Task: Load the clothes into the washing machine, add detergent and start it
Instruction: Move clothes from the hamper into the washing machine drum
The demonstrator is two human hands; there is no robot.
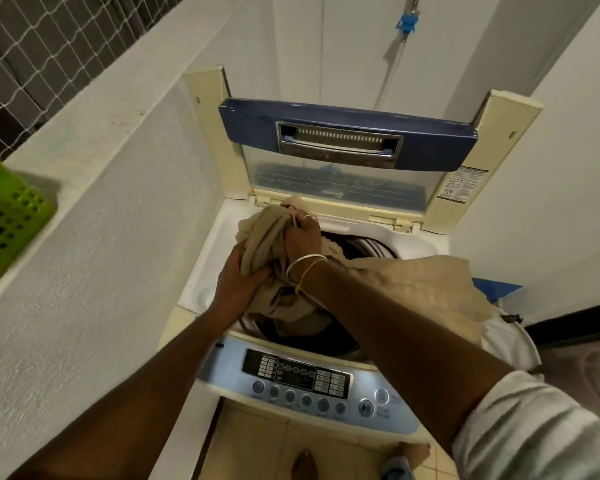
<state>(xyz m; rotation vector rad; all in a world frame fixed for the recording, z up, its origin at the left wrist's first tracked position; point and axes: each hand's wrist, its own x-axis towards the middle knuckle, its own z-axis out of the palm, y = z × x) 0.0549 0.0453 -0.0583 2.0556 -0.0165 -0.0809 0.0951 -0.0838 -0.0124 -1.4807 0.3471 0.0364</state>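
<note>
Currently both hands hold the beige cloth (264, 233): left hand (238, 284) grips the bunch from 9 o'clock, right hand (302, 241) clenches its top. Cloth is over the washing machine (207, 261) drum mouth, the rest draped past the 3 o'clock rim. Lid (257, 123) is up.

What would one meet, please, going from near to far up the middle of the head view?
Control panel → cloth → lid → blue clip.
</note>
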